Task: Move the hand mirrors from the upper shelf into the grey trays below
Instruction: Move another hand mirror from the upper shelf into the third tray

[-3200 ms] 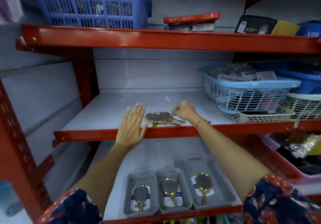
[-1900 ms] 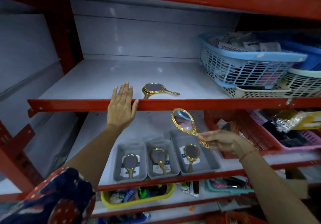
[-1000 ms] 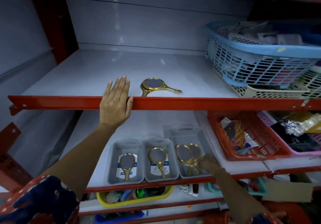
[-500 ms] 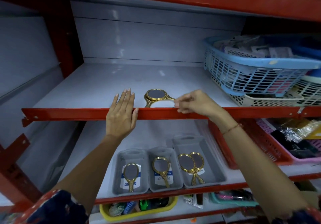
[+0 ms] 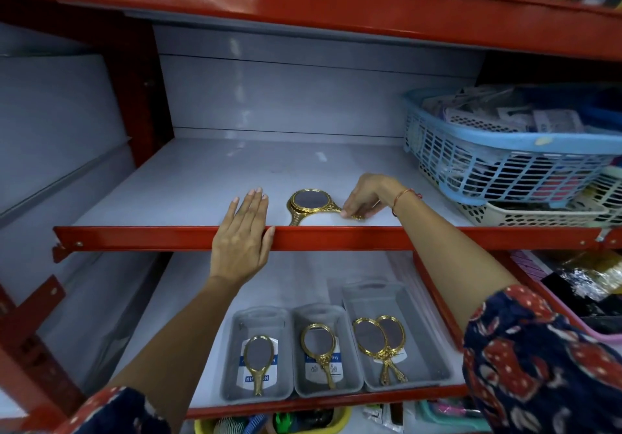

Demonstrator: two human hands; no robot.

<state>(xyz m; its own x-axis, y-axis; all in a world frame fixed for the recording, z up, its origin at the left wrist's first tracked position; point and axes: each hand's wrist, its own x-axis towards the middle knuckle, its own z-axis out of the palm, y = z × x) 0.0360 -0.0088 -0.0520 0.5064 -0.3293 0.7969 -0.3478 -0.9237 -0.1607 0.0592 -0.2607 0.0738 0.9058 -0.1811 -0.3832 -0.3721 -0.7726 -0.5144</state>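
Observation:
A gold-framed hand mirror lies near the front of the upper shelf; a second gold handle pokes out beneath it. My right hand pinches the tip of its handle. My left hand rests flat, fingers spread, on the red front rail. Below stand three grey trays: the left tray holds one mirror, the middle tray holds one mirror, and the right tray holds two overlapping mirrors.
A light blue basket full of packets sits on a cream basket at the right of the upper shelf. Red and pink baskets stand right of the trays. A yellow bin with combs sits lower down.
My right hand put a mirror into the right tray, came back up to the upper shelf and now pinches the handle of the mirror there. My left hand has stayed on the rail.

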